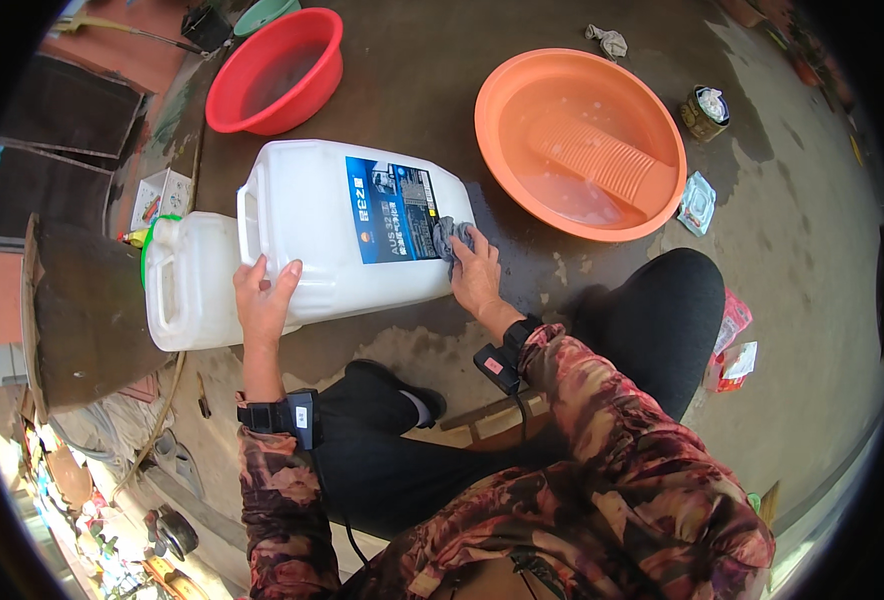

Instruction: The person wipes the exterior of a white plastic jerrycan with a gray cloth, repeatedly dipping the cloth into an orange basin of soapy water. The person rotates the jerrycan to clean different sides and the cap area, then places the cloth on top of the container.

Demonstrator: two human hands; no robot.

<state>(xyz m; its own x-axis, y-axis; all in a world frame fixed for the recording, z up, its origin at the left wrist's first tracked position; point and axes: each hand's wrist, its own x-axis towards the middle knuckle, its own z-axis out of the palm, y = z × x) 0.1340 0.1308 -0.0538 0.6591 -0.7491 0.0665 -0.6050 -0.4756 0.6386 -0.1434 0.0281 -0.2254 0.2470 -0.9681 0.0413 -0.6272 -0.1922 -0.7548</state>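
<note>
A white plastic jerrycan with a blue printed label lies on its side in front of me, partly over a second whitish jerrycan with a green part at its far left end. My left hand rests at the handle end of the nearer jerrycan, thumb and fingers spread against its edge. My right hand presses a wet grey cloth onto the jerrycan beside the label's lower right edge. Some of the cloth is hidden under the fingers.
An orange basin with water and a ribbed washboard stands at the upper right. Further left is a red basin holding water. A wipes packet, a tin and another cloth lie around the orange basin on the partly wet concrete floor.
</note>
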